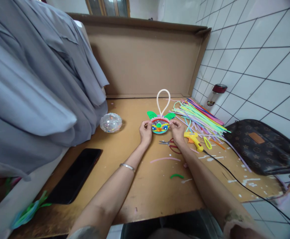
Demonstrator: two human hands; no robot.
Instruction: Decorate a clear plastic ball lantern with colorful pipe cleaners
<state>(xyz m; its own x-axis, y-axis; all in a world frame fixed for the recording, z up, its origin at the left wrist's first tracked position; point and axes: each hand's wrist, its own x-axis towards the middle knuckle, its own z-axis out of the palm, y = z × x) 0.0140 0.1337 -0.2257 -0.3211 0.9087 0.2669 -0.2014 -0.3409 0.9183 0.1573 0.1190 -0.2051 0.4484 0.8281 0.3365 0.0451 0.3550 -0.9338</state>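
Between my hands, above the middle of the table, is a small round craft lantern (160,126) with a colourful face, green leaf-like ears and a white loop standing up from its top. My left hand (145,132) pinches its left side, and my right hand (177,130) pinches its right side. Scissors with red handles (171,143) lie just below, partly behind my right wrist. A yellow hot glue gun (194,140) rests right of that wrist. On the table nearer me are a pink strip (165,159) and a short green piece (177,176).
A clear ball (110,122) and a black phone (75,176) lie at left, beside hanging grey cloth (42,83). Several coloured pipe cleaners (199,114) are heaped at right, near a brown bag (266,146) and a red-lidded bottle (216,95). The glue gun's cord (237,176) crosses the right side. Cardboard (145,59) stands behind.
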